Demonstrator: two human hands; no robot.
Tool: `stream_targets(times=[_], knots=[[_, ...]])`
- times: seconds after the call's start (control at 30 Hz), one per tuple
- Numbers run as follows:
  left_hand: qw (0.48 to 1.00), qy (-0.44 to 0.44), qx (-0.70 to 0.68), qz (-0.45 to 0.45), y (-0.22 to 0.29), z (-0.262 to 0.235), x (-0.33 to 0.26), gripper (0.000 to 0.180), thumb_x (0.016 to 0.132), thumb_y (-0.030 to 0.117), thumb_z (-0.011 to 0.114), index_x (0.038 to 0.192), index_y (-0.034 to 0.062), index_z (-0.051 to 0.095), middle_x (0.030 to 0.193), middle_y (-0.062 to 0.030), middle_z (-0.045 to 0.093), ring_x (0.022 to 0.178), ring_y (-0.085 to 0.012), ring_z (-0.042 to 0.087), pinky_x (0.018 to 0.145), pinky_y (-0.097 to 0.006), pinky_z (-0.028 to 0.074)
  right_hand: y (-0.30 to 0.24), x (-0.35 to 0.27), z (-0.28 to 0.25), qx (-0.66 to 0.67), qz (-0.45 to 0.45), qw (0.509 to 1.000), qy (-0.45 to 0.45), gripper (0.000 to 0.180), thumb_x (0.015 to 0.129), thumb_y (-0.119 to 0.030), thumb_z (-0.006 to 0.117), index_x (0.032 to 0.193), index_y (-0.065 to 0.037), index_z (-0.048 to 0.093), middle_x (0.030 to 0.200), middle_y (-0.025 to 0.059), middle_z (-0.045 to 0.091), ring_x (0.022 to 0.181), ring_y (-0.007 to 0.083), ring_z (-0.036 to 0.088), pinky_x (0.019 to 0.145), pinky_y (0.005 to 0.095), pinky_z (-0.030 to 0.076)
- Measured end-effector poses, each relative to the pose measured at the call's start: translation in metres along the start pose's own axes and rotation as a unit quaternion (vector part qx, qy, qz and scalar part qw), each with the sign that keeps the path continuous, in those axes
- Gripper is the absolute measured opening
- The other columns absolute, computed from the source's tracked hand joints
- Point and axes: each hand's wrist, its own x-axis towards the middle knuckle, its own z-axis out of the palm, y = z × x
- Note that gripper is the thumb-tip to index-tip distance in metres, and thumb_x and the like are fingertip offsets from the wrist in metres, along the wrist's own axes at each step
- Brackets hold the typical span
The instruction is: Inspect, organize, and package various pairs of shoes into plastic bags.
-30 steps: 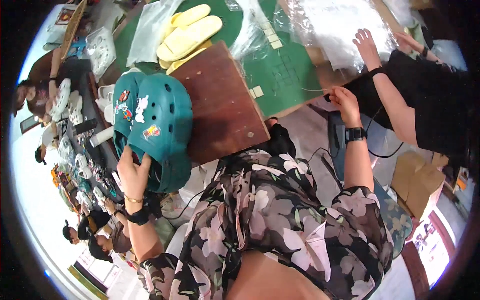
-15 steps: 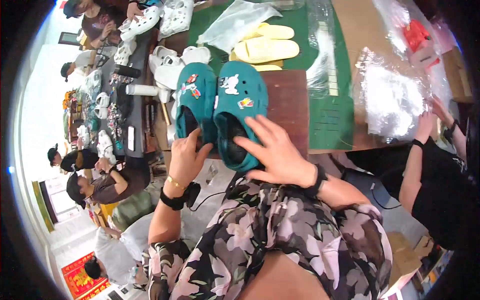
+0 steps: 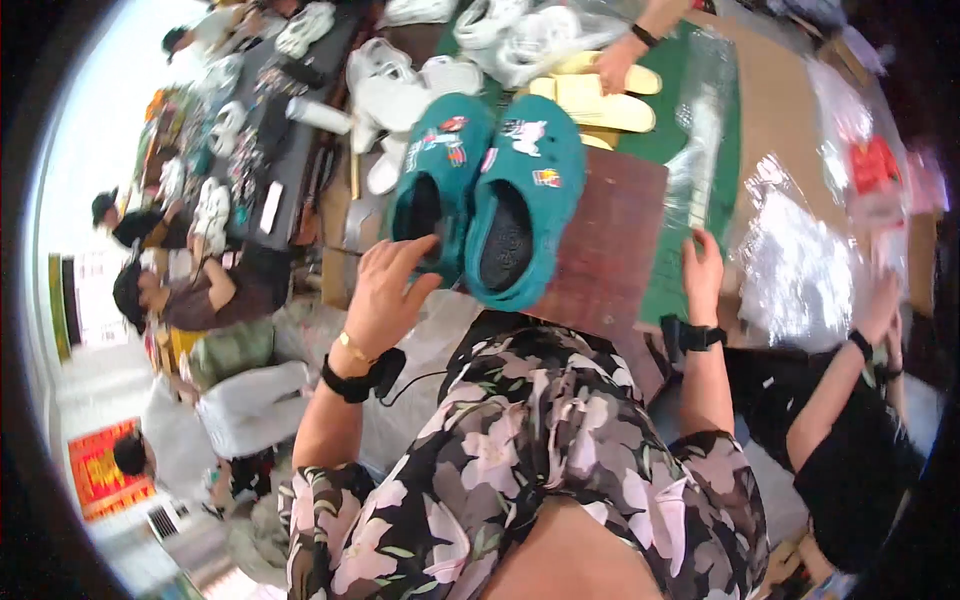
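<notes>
A pair of teal clogs with small charms lies side by side, toes pointing away: the left clog (image 3: 436,190) and the right clog (image 3: 528,200). My left hand (image 3: 385,290) grips the heel of the left clog, its index finger over the opening and its thumb outside. To the right, my right hand (image 3: 704,270) is off the clogs, fingers stretched toward the near end of a clear plastic strip (image 3: 697,170). It appears to hold nothing; whether the fingertips touch the plastic is hard to tell. A brown board (image 3: 615,235) lies right of the clogs.
Pale yellow slippers (image 3: 600,105) lie beyond the clogs, with another person's hand (image 3: 618,68) on them. White clogs (image 3: 385,90) are at far left. Clear plastic bags (image 3: 795,260) sit at right beside a co-worker's arm (image 3: 830,370). Several people stand along the left table.
My right hand has left the right clog and moved right to the plastic strip. My left hand stays at the left clog. Another person's hand has come over the yellow slippers. The view has shifted.
</notes>
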Motion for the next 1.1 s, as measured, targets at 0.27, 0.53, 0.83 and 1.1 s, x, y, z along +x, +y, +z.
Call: stream_targets(times=[0.27,0.53,0.83,1.1], knots=[[0.999,-0.009,-0.041,-0.016,0.002,-0.009,-0.012,0.035,0.085,0.006,0.054,0.120,0.0079,0.055,0.110,-0.0111,0.061,0.108,-0.0311,0.053,0.105,-0.046,0.030,0.116,-0.024,0.038,0.084,0.180,0.958,-0.206,0.028,0.090,-0.021,0.057,0.101,0.004,0.061,0.078,0.0111,0.063,0.067,0.0208,0.062,0.058,0.0313,0.049],[0.996,-0.081,0.001,0.024,-0.018,-0.012,-0.003,0.055,0.069,0.005,0.066,0.122,0.0075,0.053,0.107,-0.0100,0.061,0.103,-0.0293,0.056,0.107,-0.049,0.029,-0.040,-0.028,-0.058,0.252,0.095,0.960,-0.076,0.022,0.097,-0.020,0.050,0.093,-0.001,0.060,0.057,-0.0050,0.039,0.047,0.0044,0.032,0.043,0.0224,0.024],[0.977,-0.038,-0.185,0.098,-0.046,-0.012,0.026,0.051,0.072,0.013,0.068,0.120,0.0095,0.053,0.091,-0.0094,0.061,0.093,-0.0286,0.058,0.093,-0.040,0.039,-0.202,-0.120,-0.043,0.243,-0.056,0.963,-0.105,0.026,0.079,-0.001,0.062,0.105,-0.005,0.063,0.060,-0.0047,0.045,0.054,0.0012,0.038,0.051,0.0181,0.030],[0.962,-0.050,-0.238,0.126,-0.065,-0.015,0.036,0.060,0.071,0.021,0.076,0.124,0.0076,0.052,0.095,-0.0117,0.060,0.090,-0.0289,0.059,0.081,-0.038,0.046,-0.256,-0.138,0.030,-0.180,-0.329,0.905,-0.198,0.027,0.073,-0.020,0.073,0.097,-0.012,0.063,0.066,0.0114,0.062,0.060,0.0302,0.061,0.053,0.0381,0.046]])
